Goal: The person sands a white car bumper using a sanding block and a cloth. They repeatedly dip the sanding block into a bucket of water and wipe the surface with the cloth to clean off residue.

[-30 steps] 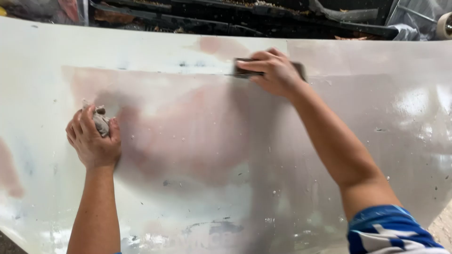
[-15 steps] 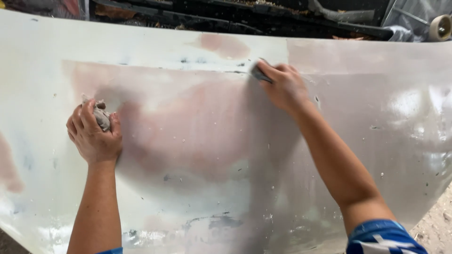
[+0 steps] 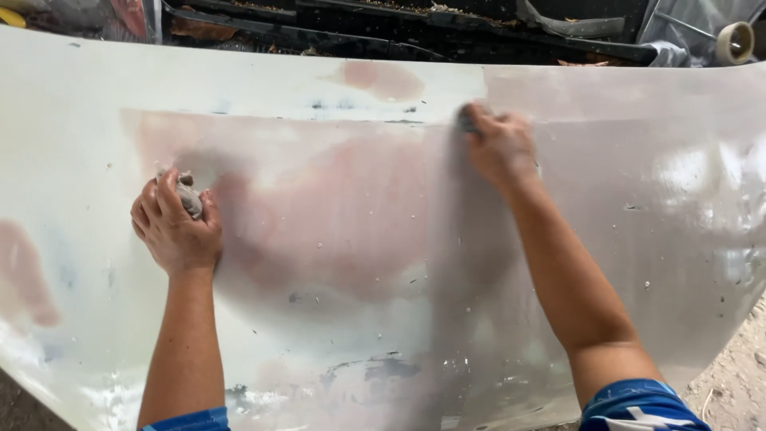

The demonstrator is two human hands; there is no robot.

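Note:
A large white car hood panel (image 3: 335, 263) fills the view, wet, with pinkish and grey sanded patches. My left hand (image 3: 175, 227) rests on the panel at left, closed around a small grey crumpled rag (image 3: 190, 197). Near the panel's upper middle, my right hand (image 3: 499, 145) presses down on a dark sanding block (image 3: 465, 121), which is mostly hidden under the fingers. My right forearm stretches across the panel's right half.
Dark car parts and debris (image 3: 399, 28) lie beyond the panel's far edge. A roll of tape (image 3: 734, 41) sits at the top right. Bare gritty ground (image 3: 738, 375) shows at the lower right corner.
My right hand has slid the sanding block to the right along the upper panel, and the block is now mostly covered. My left hand with the rag has shifted slightly right.

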